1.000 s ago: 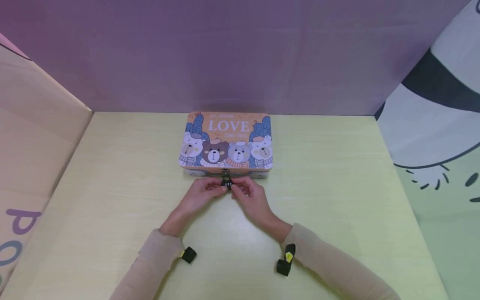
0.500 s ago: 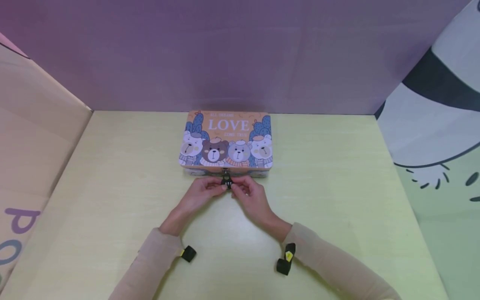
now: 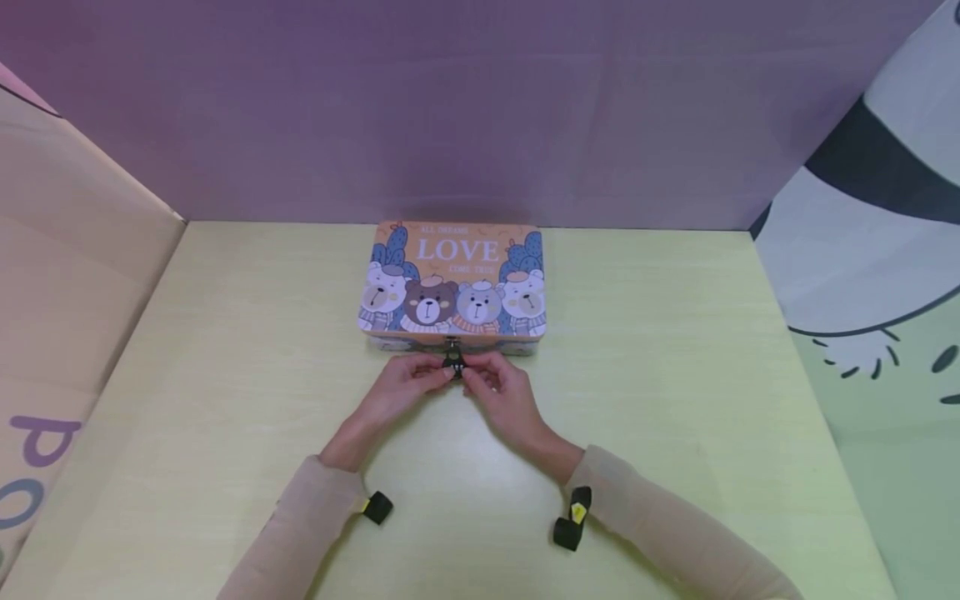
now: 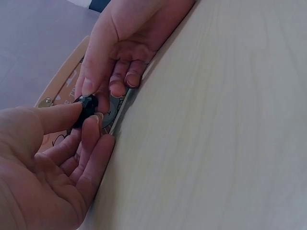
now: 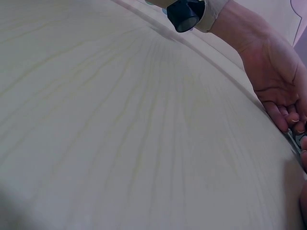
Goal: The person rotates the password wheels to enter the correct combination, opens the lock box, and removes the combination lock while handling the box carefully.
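Note:
A small black combination padlock with pale marks on its dials is at the front clasp of a tin box. Its shackle stands up toward the clasp in the head view. My left hand pinches it from the left between thumb and fingers. From the right, my right hand pinches it as well, thumb low on the lock body. In the left wrist view both thumbs press on the dark padlock. The tin's lid is down, printed with bears, cacti and LOVE. Fingers hide much of the padlock's sides.
The tin stands at the back of a pale wood-grain table, close to a purple back panel. Printed panels flank the table on both sides. Small black cameras hang from each sleeve cuff above the tabletop.

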Available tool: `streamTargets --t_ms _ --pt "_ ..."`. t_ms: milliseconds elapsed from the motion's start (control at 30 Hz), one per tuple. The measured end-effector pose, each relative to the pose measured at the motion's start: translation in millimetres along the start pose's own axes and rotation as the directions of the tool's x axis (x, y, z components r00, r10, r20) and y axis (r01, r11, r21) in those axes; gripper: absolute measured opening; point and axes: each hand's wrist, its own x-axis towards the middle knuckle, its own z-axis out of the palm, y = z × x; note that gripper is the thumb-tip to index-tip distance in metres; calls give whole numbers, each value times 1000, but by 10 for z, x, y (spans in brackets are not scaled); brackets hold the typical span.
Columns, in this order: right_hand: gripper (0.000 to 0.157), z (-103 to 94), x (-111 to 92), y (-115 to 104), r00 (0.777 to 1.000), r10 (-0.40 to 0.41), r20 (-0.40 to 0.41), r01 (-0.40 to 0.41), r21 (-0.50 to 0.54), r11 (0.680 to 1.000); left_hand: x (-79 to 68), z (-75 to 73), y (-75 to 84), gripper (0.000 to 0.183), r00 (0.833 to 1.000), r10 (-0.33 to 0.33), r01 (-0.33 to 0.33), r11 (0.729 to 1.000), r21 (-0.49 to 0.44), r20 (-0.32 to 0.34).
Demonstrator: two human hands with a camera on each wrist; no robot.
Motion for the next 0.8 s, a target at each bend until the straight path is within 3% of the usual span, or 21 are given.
streamTargets --t_ms 800 --pt "19 11 -15 -8 999 -48 -14 48 -28 998 10 -3 15 28 1000 -3 5 999 -49 27"
